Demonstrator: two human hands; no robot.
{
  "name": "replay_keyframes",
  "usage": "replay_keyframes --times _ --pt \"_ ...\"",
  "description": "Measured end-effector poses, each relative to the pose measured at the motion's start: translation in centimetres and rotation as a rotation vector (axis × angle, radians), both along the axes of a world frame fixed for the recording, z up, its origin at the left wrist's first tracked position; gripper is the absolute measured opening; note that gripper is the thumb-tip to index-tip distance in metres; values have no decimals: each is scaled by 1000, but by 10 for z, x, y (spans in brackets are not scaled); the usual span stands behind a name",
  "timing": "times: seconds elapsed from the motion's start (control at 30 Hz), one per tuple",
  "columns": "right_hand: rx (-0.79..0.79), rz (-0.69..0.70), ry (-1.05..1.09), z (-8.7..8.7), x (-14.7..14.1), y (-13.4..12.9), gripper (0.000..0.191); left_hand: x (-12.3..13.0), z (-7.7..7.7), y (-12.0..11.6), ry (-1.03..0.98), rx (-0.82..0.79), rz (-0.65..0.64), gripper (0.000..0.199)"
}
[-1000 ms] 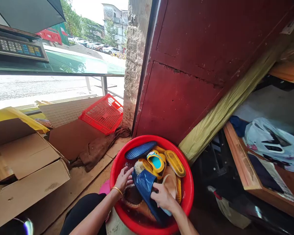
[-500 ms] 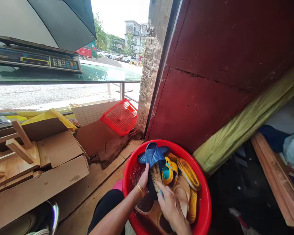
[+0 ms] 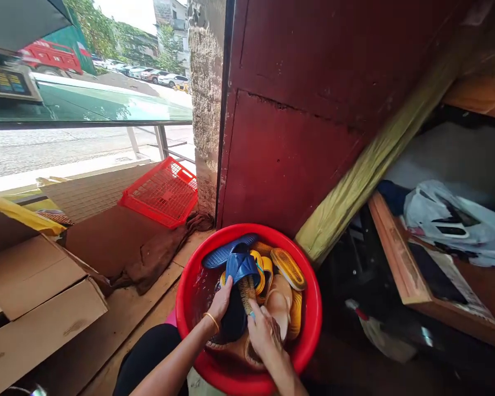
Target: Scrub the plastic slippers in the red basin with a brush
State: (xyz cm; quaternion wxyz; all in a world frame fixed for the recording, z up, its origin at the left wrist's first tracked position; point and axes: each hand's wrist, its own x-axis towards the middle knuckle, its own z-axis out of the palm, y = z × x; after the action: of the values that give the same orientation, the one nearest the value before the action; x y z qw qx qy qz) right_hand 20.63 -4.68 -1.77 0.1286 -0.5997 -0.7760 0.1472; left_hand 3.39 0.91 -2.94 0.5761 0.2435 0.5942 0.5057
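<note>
Fingers of the left hand [image 3: 220, 303] pinch the edge of one blue slide sandal [image 3: 243, 266], positioned inside one red basin [image 3: 315, 316]. Right hand [image 3: 264, 334]: fingers closed around one scrub brush [image 3: 246, 292], head at the strap opening. Remaining basin contents, as I count them: second blue slide [image 3: 226, 252], one beige sandal [image 3: 279, 302], at least two yellow slippers [image 3: 289, 268]. Beyond: one red basket [image 3: 165, 193], one cardboard box [image 3: 49, 311].

The head camera looks forward and down into the red tub [image 3: 315, 308].
</note>
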Motion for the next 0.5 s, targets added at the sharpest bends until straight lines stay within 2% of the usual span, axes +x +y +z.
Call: replay_keyframes --times 0.07,0.13,0.23,0.3,0.4,0.5 --pt "3 9 21 4 -7 0 54 0 2 -1 50 -8 20 55" --pt "18 75 38 -1 1 -15 53 -5 6 -2 77 -32 63 64" --pt "39 193 79 -14 35 -51 58 -16 13 -1 92 -52 172 75" --pt "-24 220 138 -16 60 -68 58 -22 16 2 103 -20 215 66" --pt "-65 138 287 -5 78 -72 54 -22 20 1 36 20 166 53" --pt "54 36 405 10 68 -58 52 -14 26 -6 -192 -45 1 57"
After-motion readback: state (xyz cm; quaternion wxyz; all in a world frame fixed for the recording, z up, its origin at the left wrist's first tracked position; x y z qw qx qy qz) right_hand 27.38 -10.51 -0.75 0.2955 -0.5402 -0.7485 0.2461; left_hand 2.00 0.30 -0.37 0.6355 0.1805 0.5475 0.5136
